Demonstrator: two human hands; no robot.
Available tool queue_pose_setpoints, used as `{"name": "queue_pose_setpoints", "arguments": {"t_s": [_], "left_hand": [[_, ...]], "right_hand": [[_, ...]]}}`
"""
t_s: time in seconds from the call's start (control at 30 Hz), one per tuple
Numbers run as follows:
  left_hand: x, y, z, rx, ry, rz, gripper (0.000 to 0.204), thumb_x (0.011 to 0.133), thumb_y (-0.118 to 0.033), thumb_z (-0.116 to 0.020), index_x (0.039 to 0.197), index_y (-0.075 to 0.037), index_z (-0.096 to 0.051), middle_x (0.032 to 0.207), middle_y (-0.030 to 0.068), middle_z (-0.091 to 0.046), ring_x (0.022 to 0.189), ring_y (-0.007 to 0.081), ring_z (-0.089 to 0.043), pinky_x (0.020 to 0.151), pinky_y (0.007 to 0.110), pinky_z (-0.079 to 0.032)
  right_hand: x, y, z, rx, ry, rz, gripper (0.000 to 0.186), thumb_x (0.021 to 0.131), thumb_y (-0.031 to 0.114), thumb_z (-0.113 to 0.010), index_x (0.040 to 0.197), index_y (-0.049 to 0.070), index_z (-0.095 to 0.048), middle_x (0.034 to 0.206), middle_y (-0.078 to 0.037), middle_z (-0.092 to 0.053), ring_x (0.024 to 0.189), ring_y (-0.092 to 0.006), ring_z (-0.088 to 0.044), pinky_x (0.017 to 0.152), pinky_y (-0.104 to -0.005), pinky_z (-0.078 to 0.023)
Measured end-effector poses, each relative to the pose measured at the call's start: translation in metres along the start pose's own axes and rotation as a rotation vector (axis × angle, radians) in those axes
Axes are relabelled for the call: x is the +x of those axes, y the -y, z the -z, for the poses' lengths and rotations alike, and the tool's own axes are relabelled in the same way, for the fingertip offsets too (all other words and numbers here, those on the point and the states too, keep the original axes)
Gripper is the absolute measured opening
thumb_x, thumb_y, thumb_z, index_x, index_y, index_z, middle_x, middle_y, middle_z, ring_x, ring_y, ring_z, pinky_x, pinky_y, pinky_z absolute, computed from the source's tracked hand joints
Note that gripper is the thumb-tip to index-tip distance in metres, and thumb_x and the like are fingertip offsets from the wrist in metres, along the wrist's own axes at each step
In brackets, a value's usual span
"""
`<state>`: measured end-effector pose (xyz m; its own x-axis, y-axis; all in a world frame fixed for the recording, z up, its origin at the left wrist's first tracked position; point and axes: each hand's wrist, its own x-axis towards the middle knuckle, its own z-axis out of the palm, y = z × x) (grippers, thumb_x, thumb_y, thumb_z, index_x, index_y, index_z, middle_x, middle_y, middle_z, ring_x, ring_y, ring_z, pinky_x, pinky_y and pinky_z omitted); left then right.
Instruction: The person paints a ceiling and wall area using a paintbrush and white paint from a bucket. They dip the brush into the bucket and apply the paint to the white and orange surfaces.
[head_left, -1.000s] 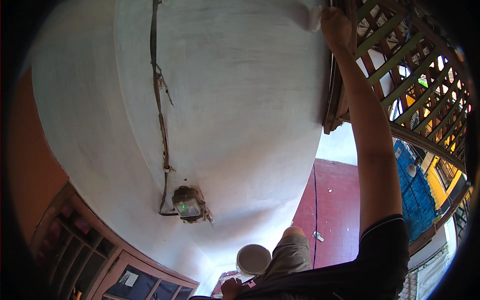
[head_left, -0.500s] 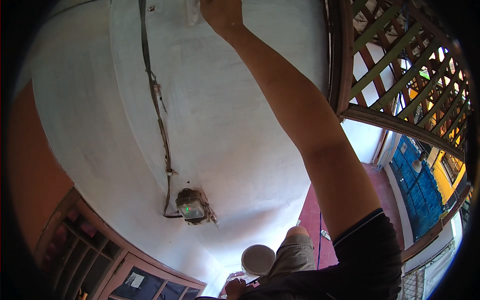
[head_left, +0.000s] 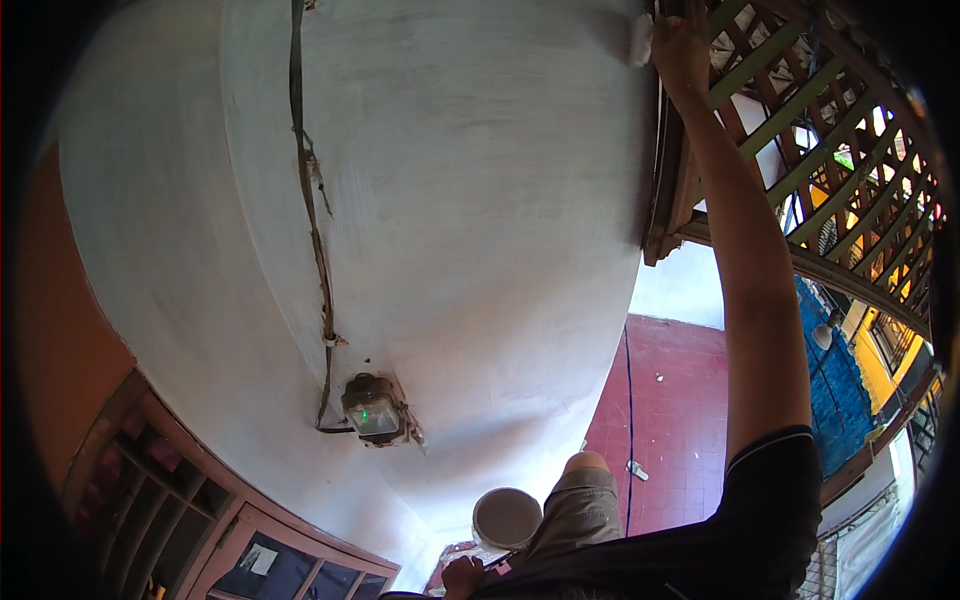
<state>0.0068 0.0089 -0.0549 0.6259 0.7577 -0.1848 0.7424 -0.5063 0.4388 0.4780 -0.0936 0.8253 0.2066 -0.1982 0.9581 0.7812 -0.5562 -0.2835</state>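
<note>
My right arm stretches up to the top right, where my right hand (head_left: 683, 62) is closed around what looks like a paintbrush with a white head (head_left: 641, 42). The head is at the right edge of the pale, streaky wall (head_left: 480, 200), beside the dark wooden frame (head_left: 668, 190). The handle is mostly hidden by my fingers. Low down, my left hand (head_left: 463, 577) has curled fingers next to a round bucket (head_left: 476, 520) with greyish-white contents. What that hand grips is too small and dark to name.
A dark cable (head_left: 310, 220) runs down the wall to a floodlight (head_left: 374, 412) with a green glow. Wooden lattice (head_left: 800, 110) fills the upper right. Below lies a red tiled floor (head_left: 670, 400) with a blue cord (head_left: 629, 430). A framed glass door (head_left: 280, 570) stands lower left.
My right hand has swept to the right with the white-headed brush, from the upper middle of the wall to its right edge by the wooden frame. My left hand remains low beside the bucket.
</note>
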Motion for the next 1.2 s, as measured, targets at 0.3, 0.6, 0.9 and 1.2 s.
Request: {"name": "queue_pose_setpoints", "arguments": {"t_s": [0.3, 0.6, 0.9, 1.2], "left_hand": [[0.001, 0.028, -0.014, 0.084, -0.007, -0.073, 0.046, 0.091, -0.043, -0.049, 0.086, -0.004, -0.073, 0.086, 0.0234, -0.073, 0.081, 0.0403, -0.072, 0.077, 0.052, -0.058], [-0.002, -0.028, 0.016, 0.040, -0.001, -0.027, 0.048, 0.092, -0.043, -0.050, 0.079, -0.003, -0.073, 0.085, 0.0224, -0.072, 0.082, 0.0395, -0.072, 0.078, 0.051, -0.057], [0.008, -0.001, -0.007, 0.035, 0.010, -0.076, 0.049, 0.092, -0.043, -0.048, 0.081, -0.003, -0.073, 0.085, 0.0223, -0.073, 0.081, 0.0403, -0.072, 0.077, 0.051, -0.057], [0.007, -0.011, 0.000, -0.004, 0.011, -0.077, 0.048, 0.092, -0.044, -0.050, 0.082, -0.004, -0.074, 0.087, 0.0218, -0.073, 0.084, 0.0379, -0.072, 0.080, 0.051, -0.056]], "right_hand": [[-0.083, 0.153, -0.087, -0.074, -0.064, 0.408, 0.018, 0.094, 0.013, -0.059, 0.083, 0.000, -0.066, 0.081, -0.017, -0.068, 0.069, -0.0309, -0.068, 0.063, -0.0417, -0.056], [-0.117, 0.230, -0.093, 0.869, -0.059, 0.089, 0.024, 0.093, 0.021, -0.062, 0.080, 0.001, -0.065, 0.082, -0.023, -0.069, 0.078, -0.0415, -0.068, 0.073, -0.0464, -0.056], [-0.082, 0.007, -0.050, 0.269, -0.126, 0.149, 0.036, 0.099, 0.037, -0.058, 0.090, 0.006, -0.074, 0.072, -0.011, -0.072, 0.072, -0.0279, -0.074, 0.065, -0.0397, -0.057], [-0.096, 0.009, -0.050, 0.017, -0.254, 0.417, 0.021, 0.097, 0.021, -0.055, 0.086, 0.005, -0.065, 0.084, -0.017, -0.068, 0.067, -0.0376, -0.068, 0.059, -0.0454, -0.058]]}}
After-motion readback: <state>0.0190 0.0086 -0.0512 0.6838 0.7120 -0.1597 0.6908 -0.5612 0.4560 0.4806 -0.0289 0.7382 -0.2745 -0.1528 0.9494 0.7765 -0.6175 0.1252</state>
